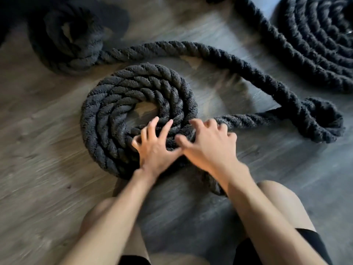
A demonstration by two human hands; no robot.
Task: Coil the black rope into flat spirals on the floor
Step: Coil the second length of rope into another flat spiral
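Note:
A thick black twisted rope lies on the wood floor, wound into a flat spiral (122, 104) of several turns with a small bare gap at its centre. My left hand (154, 144) rests on the spiral's near right turns, fingers spread and pressing down. Beside it, my right hand (208, 142) lies over the outermost turn, where the loose rope (254, 117) leaves the spiral, fingers curled over the rope. That loose length runs right, bends in a small loop (322, 123), then arcs back across the floor to the far left.
A rough bundle of black rope (70, 41) sits at the far left. Another flat black spiral (315, 41) fills the far right corner. My bare knees (282, 203) and black shorts are at the near edge. The floor (44, 131) is grey-brown wood plank.

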